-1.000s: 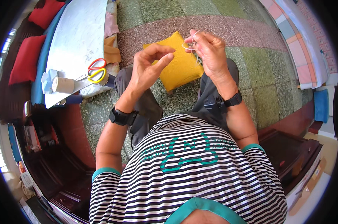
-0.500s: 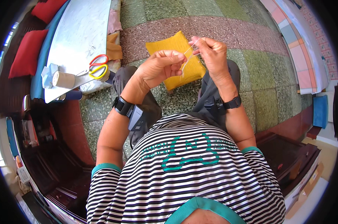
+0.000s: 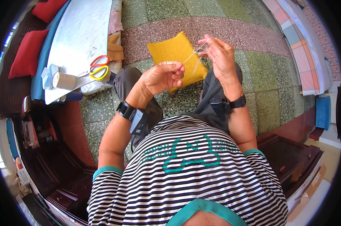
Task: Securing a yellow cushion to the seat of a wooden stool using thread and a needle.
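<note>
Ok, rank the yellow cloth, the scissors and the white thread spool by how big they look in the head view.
1. yellow cloth, clearly the largest.
2. scissors, red and yellow handles, on the table.
3. white thread spool, a little smaller than the scissors; the fisheye edge makes that gap unsure.

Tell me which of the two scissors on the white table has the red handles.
The red-handled scissors lie farther from the person; the yellow-handled scissors sit just below them, nearer the table's edge.
</note>
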